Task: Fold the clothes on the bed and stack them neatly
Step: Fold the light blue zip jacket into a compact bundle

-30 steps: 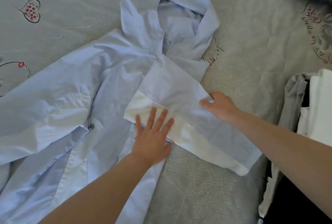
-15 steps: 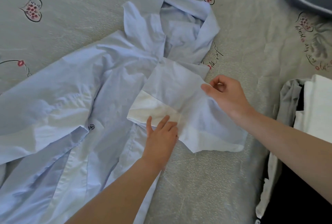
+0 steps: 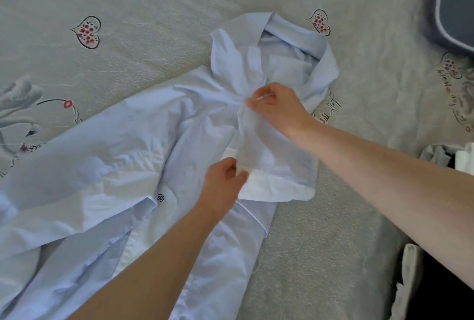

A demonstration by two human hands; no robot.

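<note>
Shirt (image 3: pixel 107 181) of pale blue is spread on the bedsheet (image 3: pixel 179 12), with the collar (image 3: pixel 318 45) at the far side and the body running towards the near left corner of the view. The long axis of the shirt is thus laid on a diagonal, from far right to near left. One sleeve (image 3: pixel 277 163) is folded over the front, and it is held by both hands along its inner edge.

The right hand (image 3: pixel 277 107) is placed just below the collar, where a bunch of cloth is pinched between the thumb and the curled fingers. The left hand (image 3: pixel 225 181) is placed nearer to the person, close to the cuff (image 3: pixel 279 191), and the edge of the sleeve is gripped there between the thumb and the fingers. The line between the two grips runs almost along the long axis of the shirt, with the right hand at the far end and the left hand at the near end.

The free part of the sleeve lies to the right of this line, and the wide body of the shirt lies to the left of it. It is judged that the sleeve is being laid across the front. The fold is likely to be kept straight only if both grips are moved together.

A pile of other clothes (image 3: pixel 436 163) is seen at the right edge, well apart from the shirt.
</note>
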